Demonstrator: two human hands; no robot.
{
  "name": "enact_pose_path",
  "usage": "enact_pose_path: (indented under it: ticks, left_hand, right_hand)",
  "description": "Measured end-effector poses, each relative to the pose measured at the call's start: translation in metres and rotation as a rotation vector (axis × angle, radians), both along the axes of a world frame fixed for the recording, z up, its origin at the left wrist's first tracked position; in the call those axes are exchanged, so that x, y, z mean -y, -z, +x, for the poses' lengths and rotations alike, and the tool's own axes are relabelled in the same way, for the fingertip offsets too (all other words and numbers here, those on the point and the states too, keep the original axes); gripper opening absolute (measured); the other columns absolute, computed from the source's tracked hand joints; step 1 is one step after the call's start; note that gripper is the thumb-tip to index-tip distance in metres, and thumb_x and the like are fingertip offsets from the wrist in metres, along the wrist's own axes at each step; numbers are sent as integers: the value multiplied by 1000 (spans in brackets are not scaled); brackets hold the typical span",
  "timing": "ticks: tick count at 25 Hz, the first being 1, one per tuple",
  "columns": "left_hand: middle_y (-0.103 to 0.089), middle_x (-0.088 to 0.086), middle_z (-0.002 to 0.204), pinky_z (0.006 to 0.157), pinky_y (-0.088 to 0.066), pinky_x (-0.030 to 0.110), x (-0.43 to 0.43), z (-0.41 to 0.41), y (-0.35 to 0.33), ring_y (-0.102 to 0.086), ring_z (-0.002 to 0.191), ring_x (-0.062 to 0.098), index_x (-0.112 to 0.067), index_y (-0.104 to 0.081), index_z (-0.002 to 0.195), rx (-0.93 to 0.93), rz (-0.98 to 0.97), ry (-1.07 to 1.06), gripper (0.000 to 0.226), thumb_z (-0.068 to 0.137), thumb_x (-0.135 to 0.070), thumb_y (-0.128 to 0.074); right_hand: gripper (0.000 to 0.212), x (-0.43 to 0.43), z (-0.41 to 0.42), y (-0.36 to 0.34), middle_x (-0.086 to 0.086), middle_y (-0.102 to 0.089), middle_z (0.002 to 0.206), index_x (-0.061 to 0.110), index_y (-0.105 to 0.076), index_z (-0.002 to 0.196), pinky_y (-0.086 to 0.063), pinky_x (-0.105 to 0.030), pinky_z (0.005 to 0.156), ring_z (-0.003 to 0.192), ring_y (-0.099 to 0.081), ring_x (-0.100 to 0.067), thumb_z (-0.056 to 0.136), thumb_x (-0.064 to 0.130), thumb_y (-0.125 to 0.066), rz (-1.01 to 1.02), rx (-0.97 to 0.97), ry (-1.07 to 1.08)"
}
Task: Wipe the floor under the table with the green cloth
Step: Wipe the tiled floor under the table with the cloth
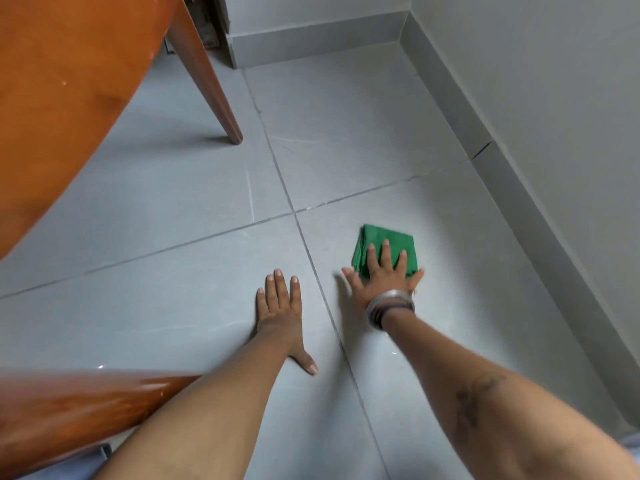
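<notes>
A folded green cloth (pixel 381 237) lies flat on the grey tiled floor (pixel 346 133), right of the middle. My right hand (pixel 382 275) presses down on its near half with fingers spread, bangles on the wrist. My left hand (pixel 282 308) rests palm down on the bare tile to the left of the cloth, fingers apart, holding nothing. The orange-brown wooden table (pixel 62 98) fills the upper left, and one slanted leg (pixel 211 84) of it meets the floor beyond my hands.
A second glossy wooden piece (pixel 69 407) crosses the lower left corner beside my left forearm. A grey skirting board (pixel 485 140) and wall run along the right side and the back. Open tile lies between the table leg and the wall.
</notes>
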State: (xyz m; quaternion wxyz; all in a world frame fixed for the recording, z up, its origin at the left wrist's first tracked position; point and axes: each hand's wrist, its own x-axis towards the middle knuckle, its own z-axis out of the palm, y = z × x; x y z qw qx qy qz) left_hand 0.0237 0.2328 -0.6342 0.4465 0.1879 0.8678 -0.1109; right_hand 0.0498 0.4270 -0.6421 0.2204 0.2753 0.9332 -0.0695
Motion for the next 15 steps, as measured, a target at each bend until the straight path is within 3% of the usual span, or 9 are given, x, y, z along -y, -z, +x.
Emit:
enact_pose_path:
  ticks: [5,8,11,15]
  left_hand:
    - [56,28,127,112,18,58,-4,0,-4,43,131,45,-3,45,132,10,-35,-4,176,33,-75,-81]
    - [56,28,129,112,18,57,-3,-1,-2,44,131,44,-3,46,130,2,-27,-6,178,29,-78,-80]
    - [57,27,127,110,20,57,-2,0,2,49,125,42,-4,48,129,-1,-17,-12,180,27,-78,-80]
    - [57,27,128,111,20,57,-1,-2,3,47,127,43,-4,47,130,15,-11,-3,178,30,-76,-82]
  right_hand:
    - [91,72,88,-2,-1,-4,164,30,-13,151,10,-68,108,147,0,-40,76,80,-7,-83,62,-69]
    - [83,39,33,-4,3,-5,164,34,-13,151,12,-70,107,148,1,-36,80,78,-11,-61,4,-125]
    - [86,-19,-28,-8,7,-1,163,35,-10,151,7,-74,106,148,-1,-32,79,81,-16,-36,50,27]
    - [96,-18,1,-6,2,1,164,31,-5,152,-2,-74,108,147,-4,-37,74,86,-20,28,73,174]
